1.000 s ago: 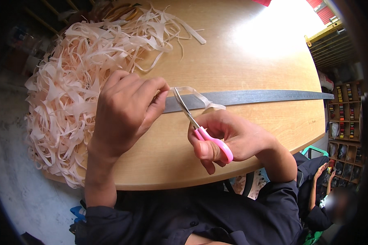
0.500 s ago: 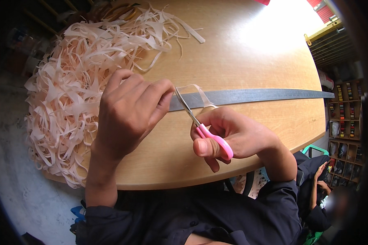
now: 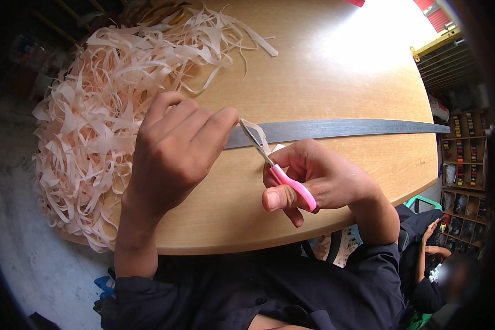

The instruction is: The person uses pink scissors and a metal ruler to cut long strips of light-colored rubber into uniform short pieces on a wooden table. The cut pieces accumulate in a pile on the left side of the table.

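My right hand (image 3: pixel 324 179) grips a pair of scissors (image 3: pixel 291 187) with pink handles, its thumb through one loop. The metal blades point up and left and reach the fingertips of my left hand (image 3: pixel 176 148). A pale pink fabric strip (image 3: pixel 261 135) runs from those fingertips past the blades toward the right hand. My left hand is closed in a pinch on the strip; the fingertips themselves are partly hidden behind the knuckles. Under both hands a long metal ruler (image 3: pixel 335 128) lies across the table.
A large tangled heap of pale pink fabric strips (image 3: pixel 93 126) covers the left side of the wooden table (image 3: pixel 324 93). At the right, a person (image 3: pixel 423 264) sits beside a green stool (image 3: pixel 423 202), near wooden shelves (image 3: pixel 465 181) with compartments. Light glares on the table's far right.
Both hands have shifted slightly to the right with the scissors. The strip between them now forms a shorter, narrower loop beside the blades.
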`<control>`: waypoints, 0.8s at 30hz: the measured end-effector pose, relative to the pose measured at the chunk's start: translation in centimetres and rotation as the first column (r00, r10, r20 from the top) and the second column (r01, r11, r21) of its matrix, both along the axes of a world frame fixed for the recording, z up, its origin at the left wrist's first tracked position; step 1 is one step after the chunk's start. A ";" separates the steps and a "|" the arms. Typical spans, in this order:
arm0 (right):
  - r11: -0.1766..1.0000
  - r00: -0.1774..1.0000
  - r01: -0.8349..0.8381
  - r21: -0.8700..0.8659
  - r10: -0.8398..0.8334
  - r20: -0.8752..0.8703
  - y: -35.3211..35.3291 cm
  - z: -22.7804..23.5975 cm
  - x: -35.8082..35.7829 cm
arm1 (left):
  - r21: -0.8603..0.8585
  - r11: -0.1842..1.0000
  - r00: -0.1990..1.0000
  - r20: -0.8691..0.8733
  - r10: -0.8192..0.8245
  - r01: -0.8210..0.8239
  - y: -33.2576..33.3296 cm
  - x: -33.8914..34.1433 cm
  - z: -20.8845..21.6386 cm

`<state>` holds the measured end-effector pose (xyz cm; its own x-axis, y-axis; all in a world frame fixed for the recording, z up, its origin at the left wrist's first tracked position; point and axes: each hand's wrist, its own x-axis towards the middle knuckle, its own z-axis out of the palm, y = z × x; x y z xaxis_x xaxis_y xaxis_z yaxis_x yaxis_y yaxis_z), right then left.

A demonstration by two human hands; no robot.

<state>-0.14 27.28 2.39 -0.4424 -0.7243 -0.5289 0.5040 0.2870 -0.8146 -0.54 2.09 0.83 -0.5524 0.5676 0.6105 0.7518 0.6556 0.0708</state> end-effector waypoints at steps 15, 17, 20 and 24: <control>0.934 0.863 0.327 0.142 -0.234 -0.449 -0.5 -0.6 -0.4 | 0.130 0.979 0.987 0.044 0.152 -0.156 -1.0 -0.3 0.8; 0.886 0.780 0.363 0.288 -0.120 -0.614 -0.4 -0.8 -0.6 | 0.151 0.969 0.979 0.083 0.185 -0.196 -1.2 -0.3 0.7; 0.862 0.658 0.415 0.291 -0.064 -0.751 -1.0 -1.7 -0.3 | 0.120 0.969 0.971 0.131 0.201 -0.217 -1.4 -0.4 0.3; 0.830 0.516 0.427 0.359 0.102 -0.850 -1.6 -2.9 0.2 | 0.081 0.966 0.951 0.213 0.224 -0.245 -1.5 -0.7 -0.4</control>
<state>0.10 25.65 -0.49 -0.9302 -0.3564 -0.0874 -0.2221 0.7365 -0.6390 -1.21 0.60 0.44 -0.7792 0.3460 0.5226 0.5410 0.7923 0.2821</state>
